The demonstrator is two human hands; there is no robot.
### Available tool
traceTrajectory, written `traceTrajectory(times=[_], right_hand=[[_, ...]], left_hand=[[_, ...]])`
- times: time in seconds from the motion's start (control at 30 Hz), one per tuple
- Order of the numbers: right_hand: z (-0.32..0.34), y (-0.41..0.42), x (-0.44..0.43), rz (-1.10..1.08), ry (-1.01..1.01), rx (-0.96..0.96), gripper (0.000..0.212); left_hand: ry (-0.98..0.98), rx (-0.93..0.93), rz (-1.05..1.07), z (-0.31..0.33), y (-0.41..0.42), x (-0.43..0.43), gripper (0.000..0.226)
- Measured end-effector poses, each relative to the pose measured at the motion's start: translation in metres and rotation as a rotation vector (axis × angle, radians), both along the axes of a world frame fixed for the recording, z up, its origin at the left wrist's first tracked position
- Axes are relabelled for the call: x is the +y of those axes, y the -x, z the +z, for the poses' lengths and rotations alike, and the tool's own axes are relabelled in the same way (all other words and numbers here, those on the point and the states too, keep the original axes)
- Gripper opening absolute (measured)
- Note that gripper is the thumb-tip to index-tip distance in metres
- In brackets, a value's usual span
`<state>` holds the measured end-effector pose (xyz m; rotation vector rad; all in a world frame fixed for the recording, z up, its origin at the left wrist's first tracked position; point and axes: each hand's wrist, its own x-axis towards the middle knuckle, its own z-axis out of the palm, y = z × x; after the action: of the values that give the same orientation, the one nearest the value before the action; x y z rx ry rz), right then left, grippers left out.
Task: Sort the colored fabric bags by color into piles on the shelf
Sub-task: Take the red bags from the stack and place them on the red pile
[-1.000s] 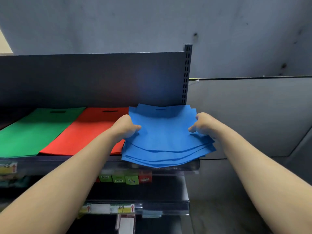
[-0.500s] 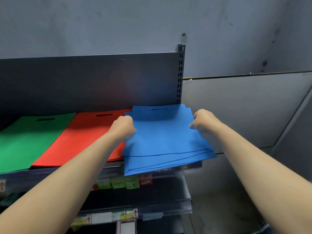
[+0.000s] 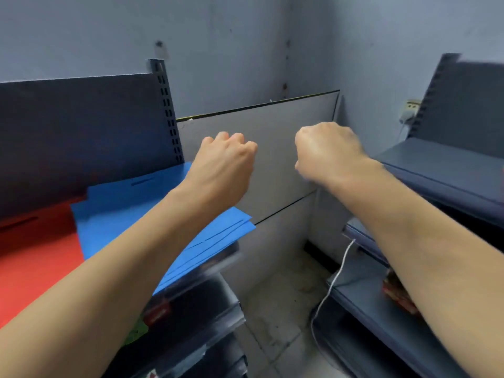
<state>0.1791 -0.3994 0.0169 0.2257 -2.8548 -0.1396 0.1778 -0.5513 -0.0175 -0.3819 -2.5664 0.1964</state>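
A pale blue-grey wall point(image 3: 218, 36) fills the top of the frame. A flat grey board point(image 3: 272, 159) leans against it in the middle. At the right stands another dark rack point(image 3: 450, 165) with a blurry red box point(image 3: 395, 293) on a low level. A thin white cord point(image 3: 335, 276) hangs down to the tiled floor point(image 3: 272, 309). A wall plug point(image 3: 409, 107) sits at the upper right.

Plain blue bags point(image 3: 131, 214), plain red bags point(image 3: 35, 255) at left, dark grey shelf back panel point(image 3: 81, 132), pale blue-grey far wall point(image 3: 218, 36), white cable point(image 3: 341, 268), slate-blue right shelving point(image 3: 450, 165).
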Motion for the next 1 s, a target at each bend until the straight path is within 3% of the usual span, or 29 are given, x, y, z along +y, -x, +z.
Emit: traceTrajectory(times=[0.17, 0.3, 0.5, 0.73, 1.0], right_hand=[[0.004, -0.034, 0.091, -0.229, -0.008, 0.032, 0.032], [0.011, -0.063, 0.17, -0.395, 0.022, 0.072, 0.006], [0.004, -0.086, 0.298, -0.644, 0.095, 0.097, 0.02], [-0.002, -0.107, 0.428, -0.796, 0.21, 0.084, 0.036], [-0.018, -0.111, 0.51, -0.885, 0.28, 0.013, 0.034]], left_hand=[[-0.026, 0.051, -0.292, 0.009, 0.006, 0.1, 0.023], [-0.018, 0.064, -0.508, 0.014, 0.001, 0.186, 0.016], [-0.051, 0.012, -0.691, 0.012, 0.004, 0.317, 0.022], [-0.141, -0.178, -0.728, 0.007, 0.013, 0.438, 0.023], [-0.183, -0.276, -0.607, -0.015, 0.047, 0.513, 0.025]])
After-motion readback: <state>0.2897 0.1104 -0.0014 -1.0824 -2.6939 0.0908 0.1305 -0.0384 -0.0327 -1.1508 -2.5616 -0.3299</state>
